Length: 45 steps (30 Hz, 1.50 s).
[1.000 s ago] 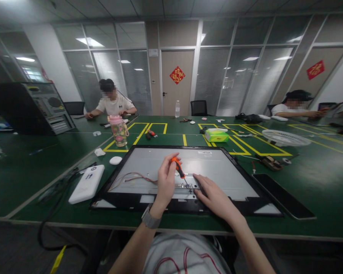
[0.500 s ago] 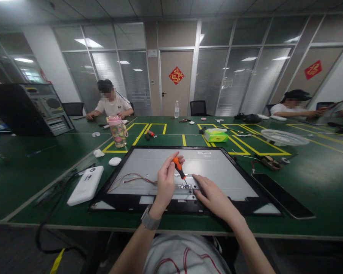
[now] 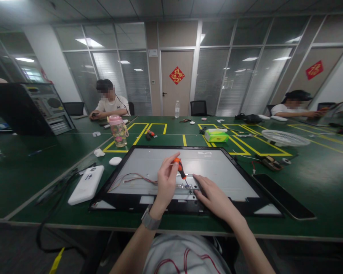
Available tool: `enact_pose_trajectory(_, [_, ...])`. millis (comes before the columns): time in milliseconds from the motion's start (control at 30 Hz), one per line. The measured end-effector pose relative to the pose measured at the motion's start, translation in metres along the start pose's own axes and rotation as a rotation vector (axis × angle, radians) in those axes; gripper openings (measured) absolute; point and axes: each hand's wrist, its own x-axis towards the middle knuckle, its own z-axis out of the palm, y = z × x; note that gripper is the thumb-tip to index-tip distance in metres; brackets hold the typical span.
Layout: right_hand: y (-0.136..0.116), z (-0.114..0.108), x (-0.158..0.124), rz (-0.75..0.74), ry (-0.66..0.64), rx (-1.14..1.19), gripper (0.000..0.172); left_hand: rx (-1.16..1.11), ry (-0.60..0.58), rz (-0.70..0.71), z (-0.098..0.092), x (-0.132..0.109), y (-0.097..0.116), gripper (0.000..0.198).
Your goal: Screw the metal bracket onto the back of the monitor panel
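A display panel [image 3: 217,165] with a grey metal back and black frame lies flat on the green table in front of me. My left hand [image 3: 166,179] is closed around the orange and black handle of a screwdriver [image 3: 181,169]. Its tilted shaft points down to a metal bracket [image 3: 185,192] near the panel's lower middle; the exact contact of the tip is too small to make out. Beside the bracket, my right hand [image 3: 214,196] lies with fingers stretched over the panel and thumb apart. Thin coloured wires [image 3: 138,176] run leftward from under my left hand.
Left of the panel lie a white power bank [image 3: 86,185], a white oval object [image 3: 115,161] and dark cables. A pink-lided bottle [image 3: 118,133] and a green tissue pack [image 3: 216,136] stand beyond. A phone [image 3: 283,196] lies at right. Other people sit across the table.
The screwdriver's handle has shifted and turned slightly in my left hand, while my right hand stays in place. Across the table, the person at left has brought both hands together.
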Motion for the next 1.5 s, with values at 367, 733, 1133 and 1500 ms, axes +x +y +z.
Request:
enact_pose_trajectory(367, [-0.0040, -0.0035, 0.0003, 0.008, -0.009, -0.004, 0.051, 0.027, 0.021, 0.053, 0.0003, 0.0011, 0.0020, 0.021])
enact_pose_trajectory(733, [-0.0019, -0.0015, -0.0003, -0.007, 0.018, 0.005, 0.050, -0.040, 0.004, -0.002, 0.0004, 0.0000, 0.0022, 0.026])
enact_pose_trajectory(1133, [-0.0006, -0.0007, -0.0005, -0.001, 0.010, 0.000, 0.051, -0.045, 0.038, -0.035, 0.0003, -0.0008, 0.0012, 0.030])
enact_pose_trajectory(1500, [-0.0018, -0.0012, -0.0005, 0.002, 0.012, -0.009, 0.051, 0.023, 0.011, 0.006, -0.0002, -0.0008, 0.0033, 0.027])
